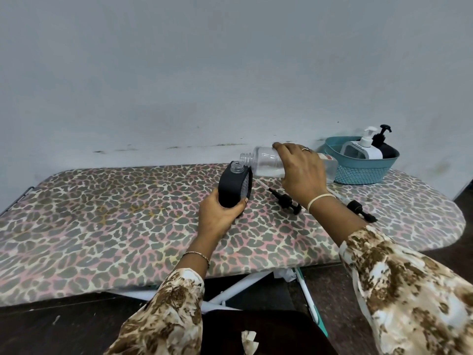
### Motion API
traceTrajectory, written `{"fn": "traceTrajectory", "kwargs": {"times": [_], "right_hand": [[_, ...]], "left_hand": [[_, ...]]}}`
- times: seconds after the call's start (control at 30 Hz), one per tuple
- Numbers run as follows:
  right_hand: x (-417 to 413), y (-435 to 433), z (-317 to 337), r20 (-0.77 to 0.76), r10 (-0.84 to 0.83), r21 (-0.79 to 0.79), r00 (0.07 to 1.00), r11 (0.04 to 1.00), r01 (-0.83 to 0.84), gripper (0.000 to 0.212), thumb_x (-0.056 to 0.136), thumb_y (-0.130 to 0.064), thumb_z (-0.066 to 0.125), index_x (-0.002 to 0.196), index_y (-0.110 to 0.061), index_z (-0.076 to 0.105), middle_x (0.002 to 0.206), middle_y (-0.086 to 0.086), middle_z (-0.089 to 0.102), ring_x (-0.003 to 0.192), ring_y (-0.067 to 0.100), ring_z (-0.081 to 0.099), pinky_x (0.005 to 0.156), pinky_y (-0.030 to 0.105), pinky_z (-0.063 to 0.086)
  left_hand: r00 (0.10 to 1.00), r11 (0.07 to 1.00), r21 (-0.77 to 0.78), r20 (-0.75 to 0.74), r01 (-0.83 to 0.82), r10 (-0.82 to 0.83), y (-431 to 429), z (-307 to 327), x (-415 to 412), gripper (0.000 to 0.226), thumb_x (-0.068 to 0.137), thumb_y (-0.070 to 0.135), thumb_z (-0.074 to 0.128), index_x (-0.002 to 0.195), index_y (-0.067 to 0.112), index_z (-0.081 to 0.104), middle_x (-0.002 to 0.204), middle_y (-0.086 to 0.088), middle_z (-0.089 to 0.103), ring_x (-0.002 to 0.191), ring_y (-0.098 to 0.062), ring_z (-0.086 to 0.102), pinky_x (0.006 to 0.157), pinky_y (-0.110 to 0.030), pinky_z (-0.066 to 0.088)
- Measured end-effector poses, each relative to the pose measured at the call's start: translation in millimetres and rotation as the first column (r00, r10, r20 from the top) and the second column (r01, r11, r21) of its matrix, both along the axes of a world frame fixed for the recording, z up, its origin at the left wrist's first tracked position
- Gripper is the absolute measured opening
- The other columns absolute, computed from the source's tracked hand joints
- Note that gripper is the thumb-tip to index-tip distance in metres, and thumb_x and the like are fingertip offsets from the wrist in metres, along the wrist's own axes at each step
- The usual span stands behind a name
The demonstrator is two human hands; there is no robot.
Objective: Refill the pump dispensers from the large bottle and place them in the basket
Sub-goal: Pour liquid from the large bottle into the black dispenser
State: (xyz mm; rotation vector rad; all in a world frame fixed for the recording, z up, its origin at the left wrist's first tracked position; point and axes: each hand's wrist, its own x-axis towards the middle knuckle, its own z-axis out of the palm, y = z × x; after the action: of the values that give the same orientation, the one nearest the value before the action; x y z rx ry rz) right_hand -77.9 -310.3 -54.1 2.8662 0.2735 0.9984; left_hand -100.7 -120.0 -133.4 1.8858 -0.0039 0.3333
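Note:
My left hand [220, 213] grips a black dispenser bottle [234, 188] that stands on the leopard-print board [115, 213], tilted a little, with its clear neck uncapped. My right hand [302, 167] holds the large clear bottle [266, 162] almost on its side, its open mouth just above the dispenser's neck. Two black pump heads with tubes lie on the board, one [286, 201] under my right wrist and another [361, 211] to its right. A teal basket [361, 167] at the back right holds a white pump dispenser [363, 147] and a black pump dispenser [384, 144].
The board stands against a pale wall [230, 73]. Its rounded end is at the right. White metal legs [230, 290] and dark floor show below the near edge.

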Motion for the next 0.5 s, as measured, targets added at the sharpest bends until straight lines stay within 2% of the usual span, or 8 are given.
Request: {"fn": "traceTrajectory", "kwargs": {"times": [0.17, 0.5], "right_hand": [[0, -1, 3, 0.018, 0.004, -0.022, 1.000, 1.000, -0.004, 0.068, 0.062, 0.009, 0.068, 0.125, -0.012, 0.054, 0.108, 0.012, 0.066, 0.086, 0.032, 0.063, 0.072, 0.036, 0.048], [3, -2, 11, 0.047, 0.043, -0.088, 0.998, 0.995, -0.038, 0.063, 0.064, 0.012, 0.061, 0.123, -0.010, 0.054, 0.107, 0.014, 0.066, 0.089, 0.033, 0.062, 0.076, 0.039, 0.048]], "left_hand": [[1.000, 1.000, 0.003, 0.000, -0.004, 0.004, 0, 1, -1, 0.051, 0.072, 0.023, 0.084, 0.117, 0.013, 0.061, 0.095, 0.012, 0.061, 0.087, -0.006, 0.061, 0.062, 0.000, 0.043], [1.000, 1.000, 0.010, -0.003, 0.002, -0.002, 0, 1, 0, 0.050, 0.072, 0.023, 0.084, 0.116, 0.012, 0.062, 0.093, 0.012, 0.061, 0.079, 0.003, 0.056, 0.061, 0.001, 0.042]]}}
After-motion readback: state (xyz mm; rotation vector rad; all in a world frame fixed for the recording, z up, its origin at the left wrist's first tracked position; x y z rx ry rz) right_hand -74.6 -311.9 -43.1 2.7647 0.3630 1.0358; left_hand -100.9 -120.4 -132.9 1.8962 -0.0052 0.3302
